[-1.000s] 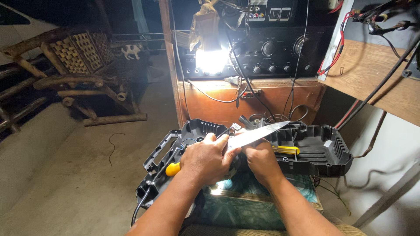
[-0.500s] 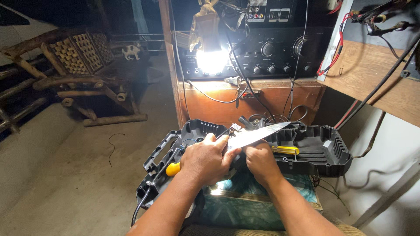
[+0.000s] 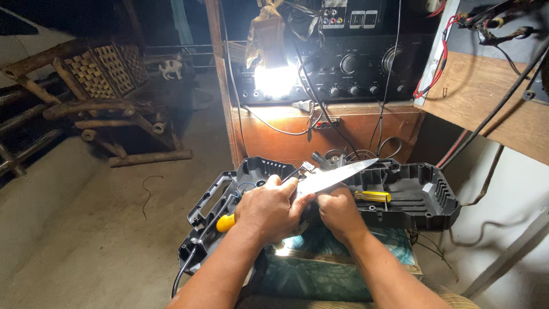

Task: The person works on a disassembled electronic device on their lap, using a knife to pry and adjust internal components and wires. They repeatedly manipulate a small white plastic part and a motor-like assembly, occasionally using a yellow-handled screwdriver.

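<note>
Both hands, the left hand (image 3: 269, 209) and right hand (image 3: 338, 213), crowd the middle of the black plastic casing (image 3: 417, 197), with the knife blade (image 3: 334, 176) slanting up to the right between them. Cables (image 3: 320, 111) hang from the amplifier (image 3: 349, 68) just behind. Bare floor (image 3: 86, 229) lies open to the left; a wooden chair (image 3: 97, 103) stands well apart

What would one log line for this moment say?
left hand: on long steel knife blade | right hand: grips something hidden | below: open black plastic casing | nearby: yellow-handled screwdriver
</note>
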